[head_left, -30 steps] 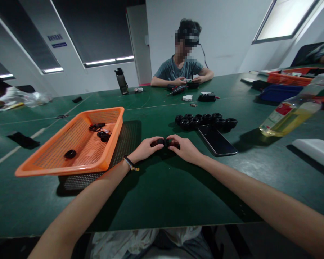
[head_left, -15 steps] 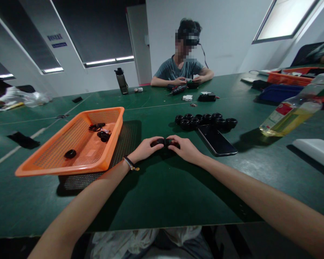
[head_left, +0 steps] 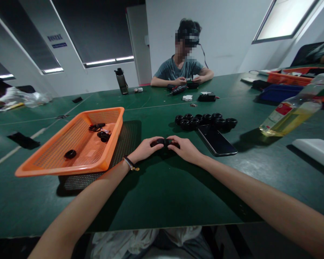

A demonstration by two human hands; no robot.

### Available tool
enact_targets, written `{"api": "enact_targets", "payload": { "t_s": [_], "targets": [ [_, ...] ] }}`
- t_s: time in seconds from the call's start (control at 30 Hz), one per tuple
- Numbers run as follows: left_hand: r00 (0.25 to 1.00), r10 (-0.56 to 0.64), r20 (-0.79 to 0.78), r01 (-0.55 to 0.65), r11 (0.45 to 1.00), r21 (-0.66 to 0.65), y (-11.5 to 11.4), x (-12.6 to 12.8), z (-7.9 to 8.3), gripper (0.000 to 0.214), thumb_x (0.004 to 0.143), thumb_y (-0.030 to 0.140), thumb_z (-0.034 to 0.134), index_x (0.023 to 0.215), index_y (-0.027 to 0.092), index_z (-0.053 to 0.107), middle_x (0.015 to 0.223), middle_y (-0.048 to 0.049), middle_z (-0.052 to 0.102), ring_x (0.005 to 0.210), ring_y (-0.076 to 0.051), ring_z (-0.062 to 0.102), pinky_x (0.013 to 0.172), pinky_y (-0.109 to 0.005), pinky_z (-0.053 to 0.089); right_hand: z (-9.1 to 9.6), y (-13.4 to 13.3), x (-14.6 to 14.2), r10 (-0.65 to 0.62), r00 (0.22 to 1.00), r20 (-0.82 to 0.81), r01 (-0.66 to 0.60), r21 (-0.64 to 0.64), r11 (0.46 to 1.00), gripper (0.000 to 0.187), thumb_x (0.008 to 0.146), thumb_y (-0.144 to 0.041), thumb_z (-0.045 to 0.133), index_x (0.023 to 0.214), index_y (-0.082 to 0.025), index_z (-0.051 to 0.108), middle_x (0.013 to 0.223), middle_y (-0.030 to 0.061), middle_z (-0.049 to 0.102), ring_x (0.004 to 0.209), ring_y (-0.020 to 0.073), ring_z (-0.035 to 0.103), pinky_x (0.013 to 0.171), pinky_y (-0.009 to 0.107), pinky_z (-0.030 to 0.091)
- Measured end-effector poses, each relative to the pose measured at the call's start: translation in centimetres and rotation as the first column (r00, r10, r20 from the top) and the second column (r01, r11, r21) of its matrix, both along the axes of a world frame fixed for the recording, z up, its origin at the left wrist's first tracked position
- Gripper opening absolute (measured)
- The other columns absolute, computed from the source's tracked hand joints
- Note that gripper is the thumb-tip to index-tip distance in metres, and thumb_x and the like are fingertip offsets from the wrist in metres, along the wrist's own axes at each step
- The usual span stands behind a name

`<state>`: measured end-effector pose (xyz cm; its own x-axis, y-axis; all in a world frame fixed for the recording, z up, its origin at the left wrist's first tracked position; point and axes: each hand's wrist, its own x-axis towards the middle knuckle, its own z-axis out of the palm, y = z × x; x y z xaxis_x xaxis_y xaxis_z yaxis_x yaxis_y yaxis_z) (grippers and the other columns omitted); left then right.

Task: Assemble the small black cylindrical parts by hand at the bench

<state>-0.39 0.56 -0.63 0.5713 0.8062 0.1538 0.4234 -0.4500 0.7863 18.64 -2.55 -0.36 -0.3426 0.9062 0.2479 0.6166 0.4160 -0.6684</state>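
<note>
Fingers and thumb of my left hand [head_left: 145, 149] close around a small black round part [head_left: 160, 141]. Facing it, my right hand [head_left: 188, 150] grips another black round part [head_left: 168, 142]. The two parts meet edge to edge just above the table, and I cannot tell whether they are joined. My fingers cover much of both. Past my right hand, several glossy black round parts [head_left: 185, 123] stand clustered on the table. To the left of my left hand, an orange mesh basket [head_left: 90, 166] holds a few more black pieces, among them a black ring [head_left: 70, 154].
A smartphone [head_left: 217, 141] lies right of my right hand. Beyond it are a tilted-looking bottle of yellow liquid [head_left: 288, 115] and a white object [head_left: 315, 151]. Across the green table [head_left: 162, 201] sits a person [head_left: 182, 68], near a power drill [head_left: 178, 90] and a dark bottle [head_left: 121, 82].
</note>
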Motion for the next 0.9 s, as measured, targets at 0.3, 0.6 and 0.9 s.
{"api": "enact_targets", "payload": {
  "t_s": [0.3,0.6,0.9],
  "targets": [
    [1.0,-0.006,0.008,0.005,1.0,0.01,0.08,0.02,-0.11,0.038,0.08,0.033,0.052,0.113,0.014,0.054,0.104,-0.0084,0.062,0.091,-0.019,0.058,0.082,-0.032,0.044,0.0,-0.01,0.04,-0.007,1.0,0.005,0.007,0.013,1.0,0.024,0.08,-0.018,0.052,0.103,-0.016,0.055,0.083,0.0055,0.067,0.077,0.0183,0.063,0.069,0.032,0.047],
    [1.0,0.004,0.0,-0.004,1.0,0.005,-0.05,0.16,0.1,0.038,0.079,0.031,0.052,0.112,0.012,0.054,0.106,-0.0099,0.062,0.093,-0.02,0.057,0.084,-0.033,0.043,0.09,0.04,-0.02,-0.019,1.0,0.025,0.019,0.002,1.0,0.023,0.081,-0.019,0.052,0.103,-0.015,0.055,0.079,0.0051,0.067,0.073,0.0177,0.063,0.067,0.03,0.046],
    [1.0,0.019,-0.002,-0.019,1.0,-0.005,-0.27,0.21,0.29,0.037,0.079,0.03,0.053,0.113,0.013,0.054,0.106,-0.009,0.062,0.093,-0.019,0.058,0.084,-0.032,0.044,0.29,0.01,-0.07,-0.032,0.997,0.066,0.032,0.006,0.999,0.022,0.082,-0.02,0.05,0.102,-0.013,0.056,0.084,0.0075,0.066,0.075,0.0183,0.061,0.068,0.03,0.045]
  ]
}}
